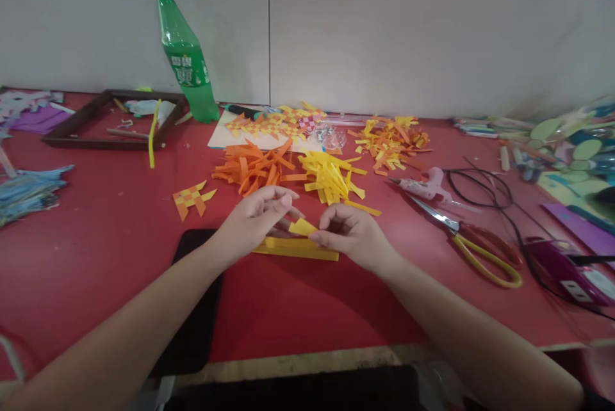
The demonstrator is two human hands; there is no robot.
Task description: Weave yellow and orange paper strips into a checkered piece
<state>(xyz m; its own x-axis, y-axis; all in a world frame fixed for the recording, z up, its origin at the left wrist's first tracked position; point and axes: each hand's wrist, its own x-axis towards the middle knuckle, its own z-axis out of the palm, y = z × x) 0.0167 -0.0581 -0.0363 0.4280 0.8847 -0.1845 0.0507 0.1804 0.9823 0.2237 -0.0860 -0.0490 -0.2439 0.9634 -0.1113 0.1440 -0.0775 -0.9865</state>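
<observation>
Hands (254,219) pinch yellow strips (298,248), bare tabletop (288,308) toward edge.

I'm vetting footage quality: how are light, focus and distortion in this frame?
Head view: soft, even light, no harsh glare; a faint shadow lies on the table under the left hand and right hand. Head view: the yellow strips are fairly sharp; the edges smear, and the bottle leans from lens distortion.

Green bottle (185,59), scissors (473,241) and glue gun (425,187) sit on red table (96,257).
</observation>
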